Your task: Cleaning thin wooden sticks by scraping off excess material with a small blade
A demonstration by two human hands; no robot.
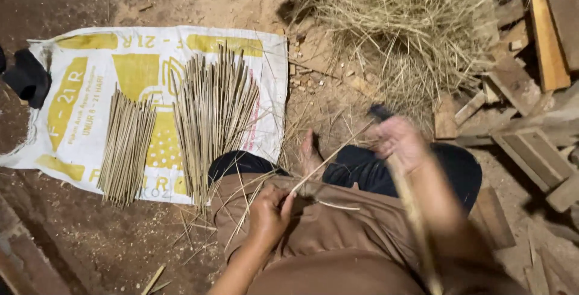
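Left hand (268,213) pinching a thin bamboo stick (329,162), blurred right hand (398,141) gripping a dark-handled knife (381,113), stick bundles (211,114) on sack (90,78)

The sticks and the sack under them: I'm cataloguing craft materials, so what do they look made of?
Sticks: probably split bamboo or palm rib, matte pale tan, thin, straight and fibrous-looking. Sack: seemingly woven plastic, white with yellow print, creased, with frayed edges. The left hand pinches one similar thin strip.

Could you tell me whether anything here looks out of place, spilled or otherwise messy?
Mostly tidy: two stick bundles lie sorted on the sack. Loose shavings litter the person's lap and the ground beside it, and the wood offcuts lie jumbled at right.
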